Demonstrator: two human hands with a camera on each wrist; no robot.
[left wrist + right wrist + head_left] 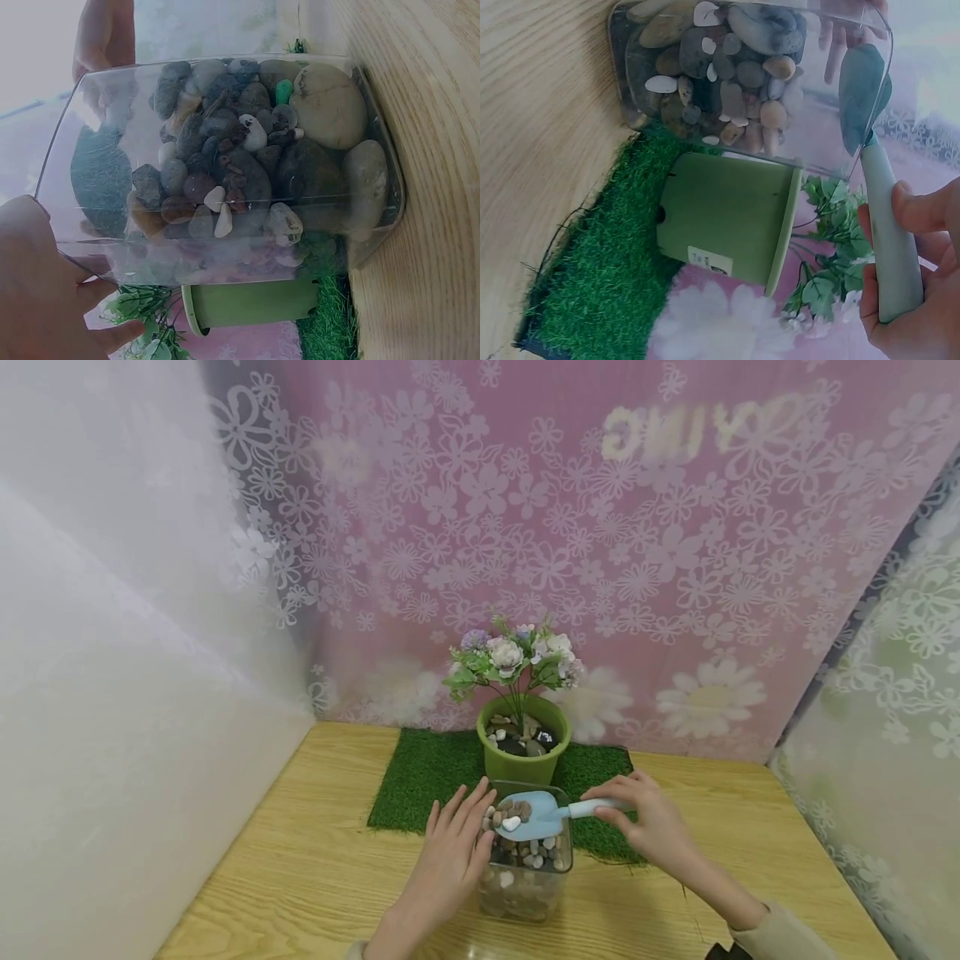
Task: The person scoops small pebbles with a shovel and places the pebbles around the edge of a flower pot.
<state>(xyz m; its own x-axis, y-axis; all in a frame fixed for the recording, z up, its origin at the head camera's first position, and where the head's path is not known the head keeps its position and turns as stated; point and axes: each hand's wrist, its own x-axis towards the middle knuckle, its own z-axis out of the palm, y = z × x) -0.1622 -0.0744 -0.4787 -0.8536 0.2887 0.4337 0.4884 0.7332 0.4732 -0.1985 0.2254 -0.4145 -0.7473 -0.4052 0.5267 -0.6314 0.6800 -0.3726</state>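
My right hand [651, 822] grips the pale handle of a small blue trowel [538, 814]. On its blade lie several brown pebbles [517, 811] and a white one. The blade is over the mouth of a clear plastic container [566, 852], which holds river stones [217, 142] of mixed sizes. My left hand [450, 852] rests against the container's left side, fingers extended along the rim. In the right wrist view, fingers and thumb wrap the trowel handle [891, 240].
Right behind the container stands a green flowerpot [521, 768] with stones and artificial flowers [510, 656]. It sits on a green turf mat [435, 768] on a wood-grain table [300, 877]. A pink floral curtain [480, 527] hangs behind, with pale panels at both sides.
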